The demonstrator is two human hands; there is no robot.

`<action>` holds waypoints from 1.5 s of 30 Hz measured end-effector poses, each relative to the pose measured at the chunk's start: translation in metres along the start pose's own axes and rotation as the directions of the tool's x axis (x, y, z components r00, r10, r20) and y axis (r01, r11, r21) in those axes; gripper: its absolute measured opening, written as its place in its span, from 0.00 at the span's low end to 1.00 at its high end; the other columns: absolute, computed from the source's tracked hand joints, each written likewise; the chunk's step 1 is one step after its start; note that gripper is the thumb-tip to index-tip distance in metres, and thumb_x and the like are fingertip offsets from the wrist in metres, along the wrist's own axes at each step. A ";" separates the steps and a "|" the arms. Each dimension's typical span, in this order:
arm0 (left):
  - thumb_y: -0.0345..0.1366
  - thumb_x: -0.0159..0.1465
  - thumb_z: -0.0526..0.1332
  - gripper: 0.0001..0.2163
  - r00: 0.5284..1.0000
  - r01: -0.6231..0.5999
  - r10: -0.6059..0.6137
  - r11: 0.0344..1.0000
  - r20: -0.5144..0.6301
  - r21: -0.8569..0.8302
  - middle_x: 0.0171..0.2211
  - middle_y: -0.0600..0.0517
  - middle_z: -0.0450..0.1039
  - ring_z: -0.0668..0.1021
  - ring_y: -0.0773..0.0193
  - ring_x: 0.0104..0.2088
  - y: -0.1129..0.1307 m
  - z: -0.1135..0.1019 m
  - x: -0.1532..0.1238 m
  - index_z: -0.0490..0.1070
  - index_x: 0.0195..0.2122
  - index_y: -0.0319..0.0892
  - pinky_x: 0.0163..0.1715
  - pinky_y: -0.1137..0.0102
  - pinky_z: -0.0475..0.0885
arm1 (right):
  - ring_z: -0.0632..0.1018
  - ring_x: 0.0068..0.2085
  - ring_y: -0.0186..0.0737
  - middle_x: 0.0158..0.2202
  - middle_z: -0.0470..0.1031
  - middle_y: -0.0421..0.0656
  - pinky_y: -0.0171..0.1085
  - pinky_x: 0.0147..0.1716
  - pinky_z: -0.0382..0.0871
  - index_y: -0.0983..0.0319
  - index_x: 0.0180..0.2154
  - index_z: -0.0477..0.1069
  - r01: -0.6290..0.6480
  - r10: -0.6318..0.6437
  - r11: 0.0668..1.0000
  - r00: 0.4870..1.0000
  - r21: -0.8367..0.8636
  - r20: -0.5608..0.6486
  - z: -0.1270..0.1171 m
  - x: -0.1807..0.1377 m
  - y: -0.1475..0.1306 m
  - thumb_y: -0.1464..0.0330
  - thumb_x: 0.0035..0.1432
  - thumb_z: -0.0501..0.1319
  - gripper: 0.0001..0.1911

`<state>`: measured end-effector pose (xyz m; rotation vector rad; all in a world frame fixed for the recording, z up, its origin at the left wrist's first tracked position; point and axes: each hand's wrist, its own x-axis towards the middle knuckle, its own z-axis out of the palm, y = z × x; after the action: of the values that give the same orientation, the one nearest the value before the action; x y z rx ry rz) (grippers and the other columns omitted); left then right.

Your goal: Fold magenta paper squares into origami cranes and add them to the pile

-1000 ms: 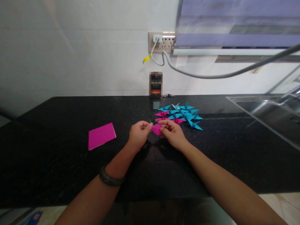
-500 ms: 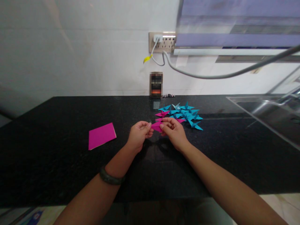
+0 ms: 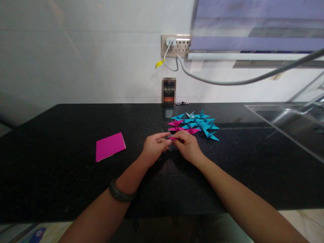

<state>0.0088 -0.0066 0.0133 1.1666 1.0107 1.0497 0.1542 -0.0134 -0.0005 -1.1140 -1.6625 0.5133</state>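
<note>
A small folded piece of pink paper [image 3: 172,138] is pinched between the thumb and fingers of my right hand [image 3: 188,144], which hide most of it. My left hand [image 3: 155,145] is at the paper's left end, index finger stretched out and thumb apart from it. Whether these fingertips touch the paper is hard to see. Just behind my hands lie several blue paper cranes [image 3: 201,125], with pink paper cranes [image 3: 175,123] at their left and front. Off to the left, a stack of square pink paper [image 3: 110,147] lies flat.
The black countertop [image 3: 63,189] runs back to a white wall. A dark box-like object [image 3: 168,91] stands against the wall, near a beaded string [image 3: 182,103]. Above is a socket panel [image 3: 175,46] with a plugged-in cable [image 3: 215,82]. A sink [image 3: 298,125] is at the right.
My left fingers have loosened from the left end of the pink paper and spread apart. The paper has turned and now looks narrower, mostly covered by my right fingers.
</note>
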 end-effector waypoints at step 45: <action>0.36 0.47 0.66 0.10 0.993 -0.050 0.048 0.999 -0.112 -0.014 0.18 0.54 0.71 0.75 0.70 0.20 -0.004 0.003 0.001 0.67 0.25 0.37 0.23 0.76 0.69 | 0.69 0.19 0.29 0.17 0.67 0.36 0.30 0.21 0.63 0.64 0.25 0.65 -0.421 0.394 0.835 0.907 0.354 0.151 0.006 0.000 -0.012 0.61 0.48 0.60 0.12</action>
<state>0.0127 -0.0070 0.0099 1.1340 1.0626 1.1715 0.1441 -0.0185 0.0064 -1.1650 -1.3009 1.1161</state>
